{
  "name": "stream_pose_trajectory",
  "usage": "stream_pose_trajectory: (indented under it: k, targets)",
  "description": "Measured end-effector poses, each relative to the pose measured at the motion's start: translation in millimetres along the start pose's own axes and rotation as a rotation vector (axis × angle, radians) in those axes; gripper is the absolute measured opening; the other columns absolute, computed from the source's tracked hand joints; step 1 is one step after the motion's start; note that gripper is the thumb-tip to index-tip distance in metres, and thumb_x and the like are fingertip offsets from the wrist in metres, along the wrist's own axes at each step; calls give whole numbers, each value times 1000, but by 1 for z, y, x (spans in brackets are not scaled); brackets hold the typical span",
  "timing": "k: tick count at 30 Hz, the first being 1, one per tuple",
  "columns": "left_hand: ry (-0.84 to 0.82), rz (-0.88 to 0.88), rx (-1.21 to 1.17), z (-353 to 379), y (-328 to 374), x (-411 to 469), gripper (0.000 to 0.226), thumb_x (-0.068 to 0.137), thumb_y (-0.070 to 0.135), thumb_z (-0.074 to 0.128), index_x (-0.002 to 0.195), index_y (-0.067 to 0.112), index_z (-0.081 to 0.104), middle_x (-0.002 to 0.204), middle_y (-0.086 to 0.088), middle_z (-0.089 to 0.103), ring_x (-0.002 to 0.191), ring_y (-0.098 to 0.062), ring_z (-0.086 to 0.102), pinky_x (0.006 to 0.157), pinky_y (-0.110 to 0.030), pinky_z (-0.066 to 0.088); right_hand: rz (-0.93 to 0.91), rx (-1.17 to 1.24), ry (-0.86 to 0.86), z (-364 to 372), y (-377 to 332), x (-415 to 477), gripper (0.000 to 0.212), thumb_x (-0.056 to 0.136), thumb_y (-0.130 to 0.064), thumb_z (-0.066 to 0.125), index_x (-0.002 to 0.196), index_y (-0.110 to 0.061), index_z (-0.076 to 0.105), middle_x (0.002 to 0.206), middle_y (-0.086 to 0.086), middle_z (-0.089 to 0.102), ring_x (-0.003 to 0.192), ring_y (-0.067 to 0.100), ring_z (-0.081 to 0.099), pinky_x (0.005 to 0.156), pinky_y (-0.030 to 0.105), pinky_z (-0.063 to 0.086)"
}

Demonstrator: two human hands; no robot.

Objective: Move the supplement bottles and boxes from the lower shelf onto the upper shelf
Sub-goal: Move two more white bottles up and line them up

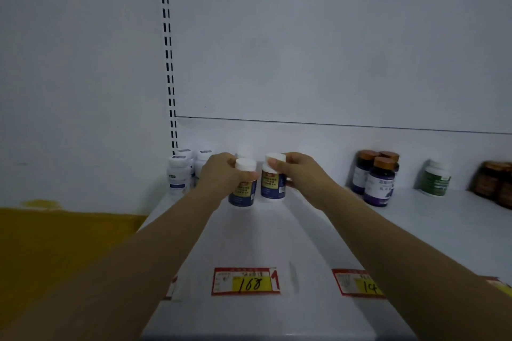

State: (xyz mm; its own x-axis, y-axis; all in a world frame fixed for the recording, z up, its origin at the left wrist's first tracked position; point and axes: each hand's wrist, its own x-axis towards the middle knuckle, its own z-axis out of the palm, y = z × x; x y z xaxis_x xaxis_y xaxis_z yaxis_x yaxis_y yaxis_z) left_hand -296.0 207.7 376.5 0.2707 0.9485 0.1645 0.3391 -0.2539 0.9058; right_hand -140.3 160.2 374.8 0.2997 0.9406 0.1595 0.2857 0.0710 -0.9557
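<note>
Two dark blue supplement bottles with white caps stand side by side on the white shelf (249,235). My left hand (221,174) grips the left blue bottle (243,191) around its cap and neck. My right hand (302,171) holds the right blue bottle (273,185) by its white cap. Both bottles are upright, near the back of the shelf, and appear to rest on its surface. Another white cap shows faintly behind them.
White bottles (178,174) stand at the back left by the slotted upright. To the right are purple bottles with brown caps (378,185), a green bottle (436,178) and brown bottles (493,185). Price tags (246,281) line the front edge.
</note>
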Motion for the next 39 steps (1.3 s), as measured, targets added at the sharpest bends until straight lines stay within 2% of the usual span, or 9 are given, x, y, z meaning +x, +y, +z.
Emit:
stream_pose_trajectory:
  k: [3, 5, 8, 11, 15, 19, 23, 34, 39]
  targets:
    - [14, 15, 109, 1, -7, 7, 44, 74, 26, 78, 109, 7, 60, 106, -8, 66, 96, -23, 61, 84, -33, 51, 6, -21, -7, 7, 3, 11, 36, 91, -22, 60, 123, -5, 56, 115, 9, 65, 98, 21, 62, 73, 23, 50]
    - [20, 29, 127, 3, -9, 11, 44, 74, 28, 78, 108, 7, 60, 106, -8, 66, 89, -20, 58, 79, -31, 49, 18, -45, 0, 10, 6, 19, 36, 91, -22, 60, 123, -5, 57, 117, 10, 65, 104, 24, 62, 82, 30, 52]
    - [45, 52, 147, 7, -13, 20, 45, 74, 29, 78, 108, 5, 59, 110, -11, 67, 94, -22, 61, 79, -33, 49, 25, -188, 18, 13, 12, 31, 34, 91, -25, 60, 121, -9, 57, 117, 10, 64, 108, 26, 61, 97, 41, 50]
    - [61, 66, 156, 11, -18, 28, 48, 74, 31, 77, 110, 6, 56, 109, -10, 66, 95, -23, 62, 71, -28, 44, 19, -260, 38, 15, 16, 42, 33, 90, -25, 61, 119, -10, 57, 117, 10, 63, 107, 26, 61, 97, 46, 49]
    - [66, 83, 163, 14, -22, 35, 50, 74, 33, 78, 109, 6, 55, 109, -10, 66, 90, -19, 59, 69, -27, 41, -17, -335, 63, 16, 17, 50, 35, 91, -24, 60, 123, -10, 55, 119, 10, 62, 108, 26, 59, 98, 44, 49]
    - [-25, 96, 181, 14, -22, 35, 56, 68, 32, 82, 110, 11, 52, 98, -1, 62, 88, -15, 56, 61, -20, 40, -57, -395, 60, 16, 18, 56, 33, 91, -22, 58, 121, -9, 57, 117, 11, 64, 107, 27, 60, 97, 45, 49]
    - [-79, 57, 360, 14, -28, 32, 64, 65, 25, 84, 115, 6, 49, 112, -7, 60, 92, -19, 54, 75, -25, 41, -83, -445, 52, 15, 17, 63, 34, 91, -22, 60, 121, -7, 57, 116, 13, 63, 106, 27, 60, 95, 45, 50]
    - [-111, 90, 415, 15, -27, 37, 46, 70, 15, 80, 111, 8, 61, 113, -9, 67, 102, -23, 62, 77, -24, 44, -171, -550, 105, 14, 20, 72, 42, 87, -20, 64, 125, -8, 49, 120, 11, 59, 108, 24, 57, 94, 37, 49]
    - [-103, 76, 431, 19, -30, 42, 48, 69, 16, 80, 111, 8, 60, 110, -8, 67, 99, -24, 63, 76, -25, 47, -192, -638, 93, 14, 20, 74, 37, 90, -22, 61, 123, -10, 52, 121, 11, 57, 107, 23, 56, 81, 25, 43]
